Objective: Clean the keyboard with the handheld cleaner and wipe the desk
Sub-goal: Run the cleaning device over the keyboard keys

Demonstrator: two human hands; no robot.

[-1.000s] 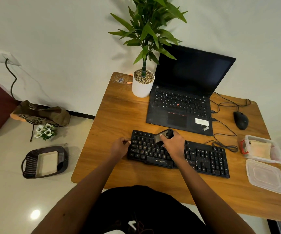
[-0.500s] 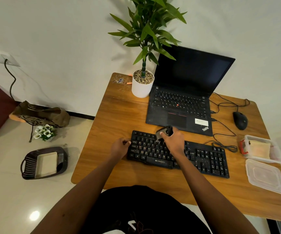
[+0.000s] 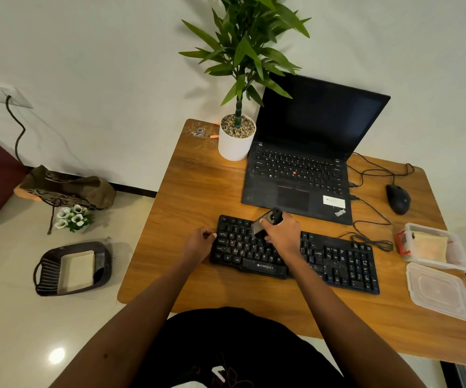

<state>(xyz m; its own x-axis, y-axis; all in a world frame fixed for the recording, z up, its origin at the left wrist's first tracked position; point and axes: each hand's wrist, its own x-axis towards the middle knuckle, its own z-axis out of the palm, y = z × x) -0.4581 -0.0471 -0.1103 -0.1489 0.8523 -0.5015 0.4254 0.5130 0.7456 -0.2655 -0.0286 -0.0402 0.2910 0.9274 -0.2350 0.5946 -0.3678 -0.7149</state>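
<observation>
The right hand grips the small black-and-grey handheld cleaner, fingers curled round its body. The cleaner's lower end tilts down onto the upper key rows of the black wired keyboard. The left hand holds the left edge of this keyboard, fingers curled against it. The keyboard lies flat on the brown wooden tabletop and extends to the right of both hands. Just beyond the right hand stands an open black laptop. Well to the right of that hand sits a clear plastic container holding a pale cloth.
</observation>
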